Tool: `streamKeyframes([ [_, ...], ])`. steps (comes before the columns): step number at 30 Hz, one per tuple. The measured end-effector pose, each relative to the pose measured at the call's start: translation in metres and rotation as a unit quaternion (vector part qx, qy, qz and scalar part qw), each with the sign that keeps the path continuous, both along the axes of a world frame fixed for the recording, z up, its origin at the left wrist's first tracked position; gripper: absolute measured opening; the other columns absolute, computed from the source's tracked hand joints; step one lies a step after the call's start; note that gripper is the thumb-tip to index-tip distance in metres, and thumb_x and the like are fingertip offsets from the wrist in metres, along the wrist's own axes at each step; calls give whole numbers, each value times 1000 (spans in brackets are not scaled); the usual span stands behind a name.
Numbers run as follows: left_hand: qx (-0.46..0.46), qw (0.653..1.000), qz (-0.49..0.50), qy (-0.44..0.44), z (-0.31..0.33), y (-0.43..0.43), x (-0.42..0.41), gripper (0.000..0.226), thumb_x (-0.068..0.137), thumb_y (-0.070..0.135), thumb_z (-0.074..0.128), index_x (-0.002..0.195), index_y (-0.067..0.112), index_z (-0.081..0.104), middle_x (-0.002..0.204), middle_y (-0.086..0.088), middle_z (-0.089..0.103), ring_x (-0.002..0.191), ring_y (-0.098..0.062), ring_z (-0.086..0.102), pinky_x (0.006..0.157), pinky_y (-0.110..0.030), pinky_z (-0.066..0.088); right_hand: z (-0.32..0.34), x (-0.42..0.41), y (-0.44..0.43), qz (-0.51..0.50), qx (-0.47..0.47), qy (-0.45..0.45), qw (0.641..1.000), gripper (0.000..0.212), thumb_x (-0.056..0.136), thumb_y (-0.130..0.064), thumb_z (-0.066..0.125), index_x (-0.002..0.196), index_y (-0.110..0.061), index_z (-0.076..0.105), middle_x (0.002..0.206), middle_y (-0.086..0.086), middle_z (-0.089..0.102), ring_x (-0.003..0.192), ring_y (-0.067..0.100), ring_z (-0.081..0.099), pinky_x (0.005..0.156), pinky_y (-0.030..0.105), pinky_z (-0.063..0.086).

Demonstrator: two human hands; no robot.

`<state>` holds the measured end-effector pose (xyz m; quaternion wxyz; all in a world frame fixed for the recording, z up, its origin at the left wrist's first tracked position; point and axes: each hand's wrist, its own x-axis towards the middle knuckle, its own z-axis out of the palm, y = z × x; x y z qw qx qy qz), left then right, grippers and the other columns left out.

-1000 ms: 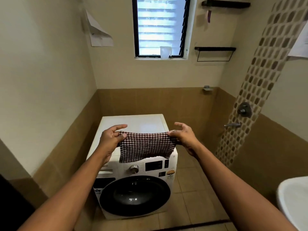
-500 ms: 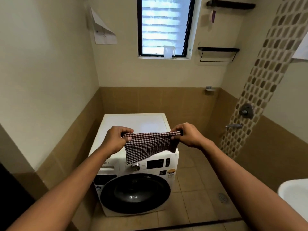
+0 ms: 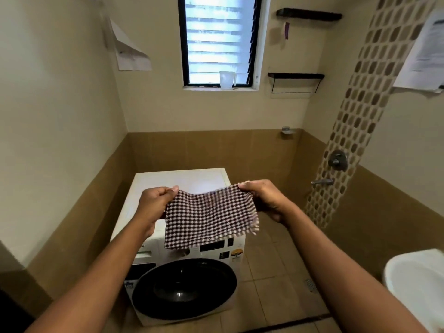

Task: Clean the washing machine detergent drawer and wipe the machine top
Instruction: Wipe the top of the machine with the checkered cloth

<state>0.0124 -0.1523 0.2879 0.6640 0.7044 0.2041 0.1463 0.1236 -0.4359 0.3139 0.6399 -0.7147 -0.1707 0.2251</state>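
A white front-loading washing machine (image 3: pixel 192 180) stands against the tiled back wall, its dark round door facing me. Its detergent drawer (image 3: pixel 143 254) sits closed at the upper left of the front panel. I hold a brown-and-white checked cloth (image 3: pixel 209 218) spread in the air above the machine's front edge. My left hand (image 3: pixel 153 204) pinches its upper left corner. The upper right corner is pinched by my right hand (image 3: pixel 263 199). The cloth hangs down and hides the control knob and part of the panel.
A white sink (image 3: pixel 418 284) juts in at the lower right. A tap and shower valve (image 3: pixel 337 161) stick out of the right wall. A clear jug (image 3: pixel 226 80) stands on the window sill. Two dark shelves (image 3: pixel 295 76) hang right of the window.
The cloth, held bunched and narrow between both hands, is now opened out flat and hangs longer. My hands have risen slightly and stay over the machine's front edge.
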Motion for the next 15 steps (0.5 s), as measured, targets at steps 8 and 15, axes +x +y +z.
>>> streamKeyframes([
  [8, 224, 972, 64, 0, 7, -60, -5, 25, 95, 30, 71, 78, 11, 75, 71, -3, 74, 54, -16, 72, 61, -46, 64, -32, -21, 35, -57, -91, -107, 988, 27, 98, -23, 68, 86, -1, 78, 82, 13, 77, 72, 26, 77, 62, 39, 64],
  [15, 98, 994, -49, -28, 13, -89, 1, 30, 104, 26, 56, 91, 11, 78, 77, -8, 78, 74, -27, 77, 79, -43, 64, -30, -29, 52, 4, 12, -65, 998, 52, 94, -56, 65, 95, -5, 78, 94, 19, 76, 83, 26, 74, 69, 34, 59],
])
